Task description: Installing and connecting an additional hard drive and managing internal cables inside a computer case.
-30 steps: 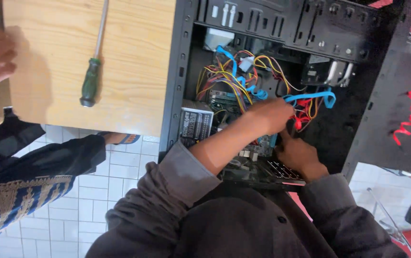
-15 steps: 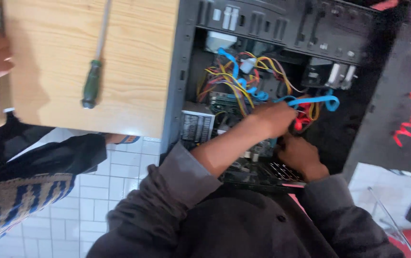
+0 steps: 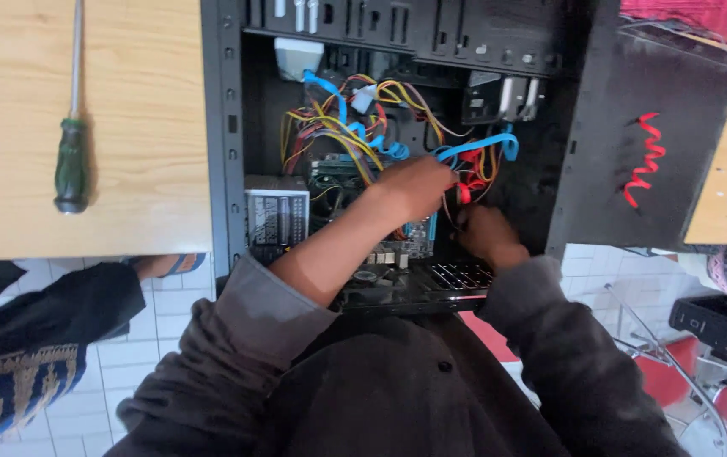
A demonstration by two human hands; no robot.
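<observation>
Inside the open computer case point(image 3: 228, 127), both hands have stayed among the cables over the last second, while the view has drifted right. The left hand point(image 3: 418, 188) is curled by the blue flat cable point(image 3: 473, 148); whether it grips it I cannot tell. The right hand point(image 3: 486, 237), below the red cable point(image 3: 469, 190), looks closed, its hold hidden. Yellow wires point(image 3: 338, 135) crowd the space left of the hands. Left of the case, a green-handled screwdriver point(image 3: 71, 165) lies on the table point(image 3: 143, 127); another person's dark sleeve point(image 3: 59, 309) sits below it.
</observation>
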